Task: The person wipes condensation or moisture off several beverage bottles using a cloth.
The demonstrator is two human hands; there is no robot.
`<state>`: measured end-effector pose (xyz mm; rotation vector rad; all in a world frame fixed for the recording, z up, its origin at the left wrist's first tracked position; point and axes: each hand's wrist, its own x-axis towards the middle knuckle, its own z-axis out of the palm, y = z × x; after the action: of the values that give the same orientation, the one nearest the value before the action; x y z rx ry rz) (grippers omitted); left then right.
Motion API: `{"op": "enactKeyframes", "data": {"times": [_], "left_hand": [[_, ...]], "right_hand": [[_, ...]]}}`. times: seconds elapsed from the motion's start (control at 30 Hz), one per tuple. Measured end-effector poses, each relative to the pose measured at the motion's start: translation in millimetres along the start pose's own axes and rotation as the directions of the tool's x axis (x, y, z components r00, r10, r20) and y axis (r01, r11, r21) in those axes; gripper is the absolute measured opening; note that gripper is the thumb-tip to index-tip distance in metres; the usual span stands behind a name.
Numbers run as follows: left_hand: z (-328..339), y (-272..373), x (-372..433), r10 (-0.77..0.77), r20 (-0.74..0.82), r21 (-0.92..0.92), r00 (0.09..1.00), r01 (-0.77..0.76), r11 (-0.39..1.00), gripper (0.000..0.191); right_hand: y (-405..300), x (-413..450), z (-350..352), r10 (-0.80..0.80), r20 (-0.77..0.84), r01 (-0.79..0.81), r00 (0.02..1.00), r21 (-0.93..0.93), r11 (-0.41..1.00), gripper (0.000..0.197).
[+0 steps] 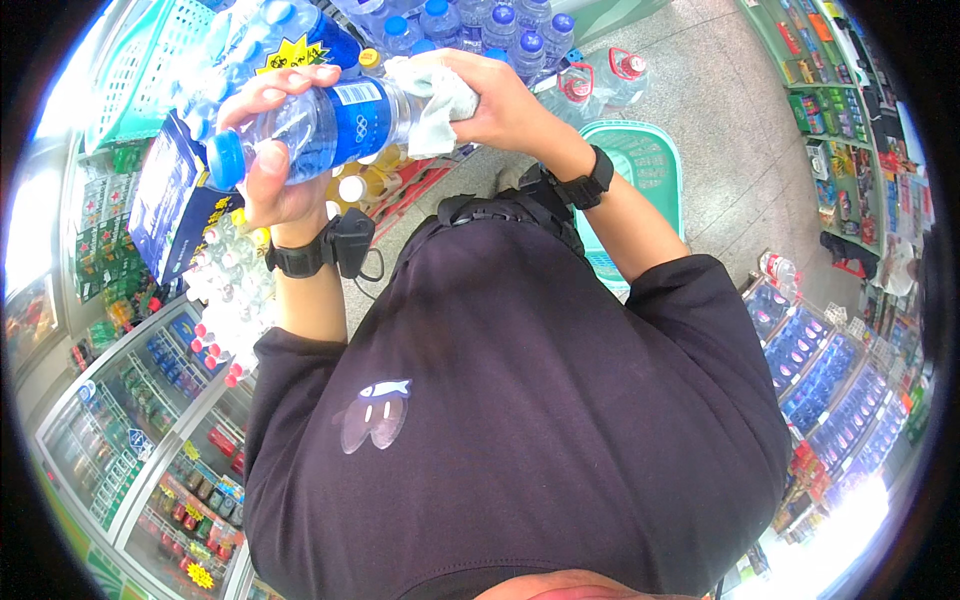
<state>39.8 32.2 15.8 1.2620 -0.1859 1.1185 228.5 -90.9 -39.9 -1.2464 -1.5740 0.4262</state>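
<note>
A clear plastic bottle (300,127) with a blue cap and blue label lies nearly sideways between my hands. My left hand (281,150) is wrapped around its cap end, fingers above and thumb below. In my right hand (499,101) is a crumpled pale cloth (442,101), pressed against the bottle's base end. Just beyond my hands stand many water bottles (442,26) with blue caps, and a yellow starburst price sign (292,54) bearing writing. A band is strapped on each wrist.
A teal plastic basket (671,161) stands on the floor at my right, near large water jugs (585,86) with red handles. White-capped bottles of yellow drink (352,187) sit below my hands. Glass-door fridges (112,442) line the left; stocked shelves (832,135) and bottle racks (817,367) the right.
</note>
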Motion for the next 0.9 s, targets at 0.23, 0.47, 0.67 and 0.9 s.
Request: {"op": "enactKeyframes", "data": {"times": [0.23,0.47,0.67,0.9], "left_hand": [[5.8,-1.8,0.6,-0.043,0.018,-0.024,0.999,0.044,0.999,0.039],[16.1,-4.4,-4.0,-0.11,0.106,0.054,0.988,0.104,0.993,0.032],[15.1,-10.6,-10.0,-0.167,0.072,0.13,0.983,0.157,0.979,0.027],[37.7,-9.0,-21.3,-0.476,-0.04,0.383,0.879,0.453,0.805,0.021]], "right_hand": [[-4.0,-1.8,1.3,0.123,0.003,-0.123,0.992,0.11,0.986,0.051],[6.2,-7.8,2.7,0.448,0.158,-0.469,0.88,0.449,0.761,0.028],[3.9,-9.3,-11.6,0.522,0.064,-0.484,0.851,0.483,0.73,0.029],[-26.8,7.3,-42.8,0.446,-0.025,-0.319,0.895,0.664,0.677,0.034]]}}
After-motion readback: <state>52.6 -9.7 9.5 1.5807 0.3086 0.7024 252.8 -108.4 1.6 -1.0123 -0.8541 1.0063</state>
